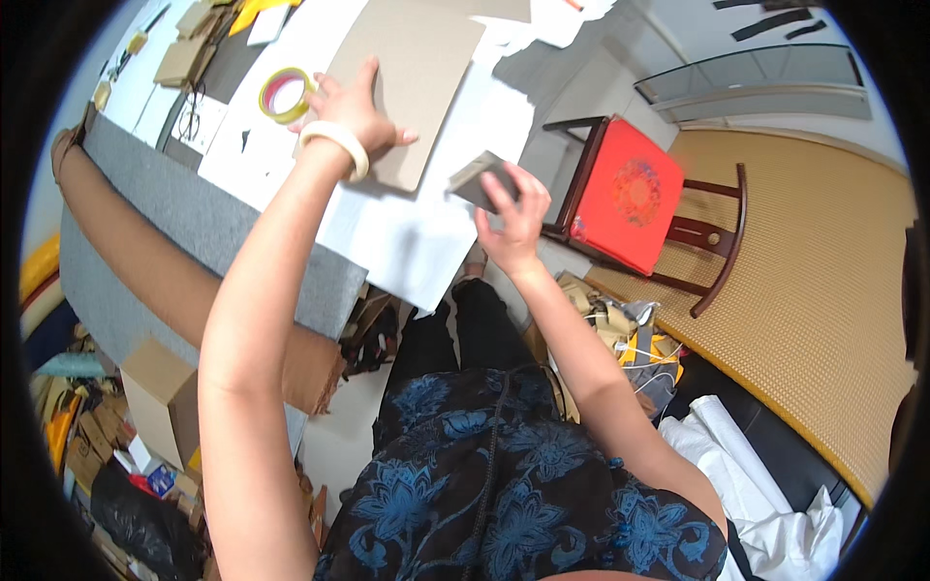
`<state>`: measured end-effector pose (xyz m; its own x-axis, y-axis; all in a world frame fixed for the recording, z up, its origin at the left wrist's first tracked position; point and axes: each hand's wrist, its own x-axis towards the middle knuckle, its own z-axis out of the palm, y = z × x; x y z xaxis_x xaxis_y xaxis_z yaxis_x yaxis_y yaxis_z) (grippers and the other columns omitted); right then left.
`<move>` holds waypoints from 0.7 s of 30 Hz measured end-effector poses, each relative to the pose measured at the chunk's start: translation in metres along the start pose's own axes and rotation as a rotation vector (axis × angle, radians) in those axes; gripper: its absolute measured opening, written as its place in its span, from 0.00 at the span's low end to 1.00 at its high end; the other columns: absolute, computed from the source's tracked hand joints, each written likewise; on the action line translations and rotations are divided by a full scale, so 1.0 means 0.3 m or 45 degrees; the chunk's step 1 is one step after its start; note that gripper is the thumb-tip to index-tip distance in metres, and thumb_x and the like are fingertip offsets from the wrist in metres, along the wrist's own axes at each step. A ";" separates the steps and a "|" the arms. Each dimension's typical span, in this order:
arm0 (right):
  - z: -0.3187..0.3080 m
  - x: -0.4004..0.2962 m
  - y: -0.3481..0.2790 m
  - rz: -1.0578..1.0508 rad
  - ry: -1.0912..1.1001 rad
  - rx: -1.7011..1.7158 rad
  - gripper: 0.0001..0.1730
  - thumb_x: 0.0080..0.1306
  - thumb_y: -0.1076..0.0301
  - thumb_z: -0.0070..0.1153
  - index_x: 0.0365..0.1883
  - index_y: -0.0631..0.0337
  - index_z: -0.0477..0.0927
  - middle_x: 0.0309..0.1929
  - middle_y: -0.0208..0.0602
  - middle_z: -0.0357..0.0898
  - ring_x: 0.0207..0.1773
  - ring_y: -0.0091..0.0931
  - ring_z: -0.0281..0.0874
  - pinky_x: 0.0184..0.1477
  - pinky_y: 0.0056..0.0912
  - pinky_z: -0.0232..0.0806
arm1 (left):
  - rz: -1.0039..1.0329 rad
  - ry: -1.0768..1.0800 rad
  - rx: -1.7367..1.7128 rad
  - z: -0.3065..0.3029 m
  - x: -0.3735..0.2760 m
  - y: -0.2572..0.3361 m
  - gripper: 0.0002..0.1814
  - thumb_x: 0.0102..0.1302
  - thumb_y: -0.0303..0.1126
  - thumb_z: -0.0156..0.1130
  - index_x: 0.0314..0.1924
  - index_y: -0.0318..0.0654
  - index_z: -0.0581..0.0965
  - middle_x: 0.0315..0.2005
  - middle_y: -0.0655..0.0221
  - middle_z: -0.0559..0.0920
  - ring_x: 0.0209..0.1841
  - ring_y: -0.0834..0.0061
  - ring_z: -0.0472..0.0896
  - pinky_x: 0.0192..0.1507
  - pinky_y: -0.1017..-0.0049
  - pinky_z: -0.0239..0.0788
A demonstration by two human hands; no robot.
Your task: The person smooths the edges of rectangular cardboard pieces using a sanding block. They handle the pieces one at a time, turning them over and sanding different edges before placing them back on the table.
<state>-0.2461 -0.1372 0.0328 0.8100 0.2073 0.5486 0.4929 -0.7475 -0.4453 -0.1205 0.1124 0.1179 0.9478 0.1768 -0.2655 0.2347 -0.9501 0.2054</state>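
Note:
My left hand (356, 112) lies with spread fingers on a greyish-brown cardboard sheet (425, 80), a pale bangle round the wrist. A yellow-rimmed roll of tape (285, 95) is right beside its fingers. My right hand (514, 210) grips a small dark grey block (483, 181) with a lighter edge, just off the right side of the sheet; what the block is, I cannot tell. Under the cardboard sheet is white paper (407, 240), which reaches past the table's near corner.
A brown roll of material (160, 254) lies on grey felt-like cloth (327, 290) at the left. A chair with a red cushion (632, 196) stands at the right, near a woven mat (814, 276). Cardboard boxes (163, 399) and a black plastic bag (145, 519) crowd the lower left.

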 end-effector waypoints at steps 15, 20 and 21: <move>0.246 0.703 0.422 0.636 -0.136 1.014 0.34 0.76 0.58 0.65 0.78 0.54 0.73 0.67 0.41 0.78 0.66 0.32 0.79 0.68 0.35 0.70 | 0.116 -0.193 -0.095 -0.065 -0.030 0.154 0.55 0.52 0.53 0.84 0.79 0.62 0.69 0.86 0.55 0.50 0.87 0.40 0.40 0.68 0.12 0.43; 0.292 0.600 0.551 0.998 -0.463 1.231 0.32 0.78 0.66 0.63 0.77 0.63 0.72 0.69 0.43 0.78 0.70 0.28 0.76 0.69 0.32 0.69 | 0.023 -0.065 -0.146 -0.008 -0.046 0.167 0.48 0.52 0.51 0.81 0.75 0.60 0.74 0.85 0.56 0.52 0.87 0.41 0.38 0.68 0.10 0.33; 0.280 0.653 0.555 0.983 -0.518 1.247 0.31 0.78 0.67 0.62 0.77 0.64 0.73 0.69 0.44 0.78 0.70 0.28 0.76 0.70 0.32 0.69 | 0.011 -0.034 -0.139 -0.007 -0.048 0.166 0.47 0.52 0.51 0.81 0.74 0.59 0.75 0.85 0.56 0.52 0.87 0.40 0.38 0.68 0.10 0.31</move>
<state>0.0212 -0.1680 0.0066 0.9379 0.2380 -0.2523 -0.2529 -0.0286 -0.9671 -0.1222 0.0631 0.1340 0.9441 0.1606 -0.2879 0.2503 -0.9175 0.3090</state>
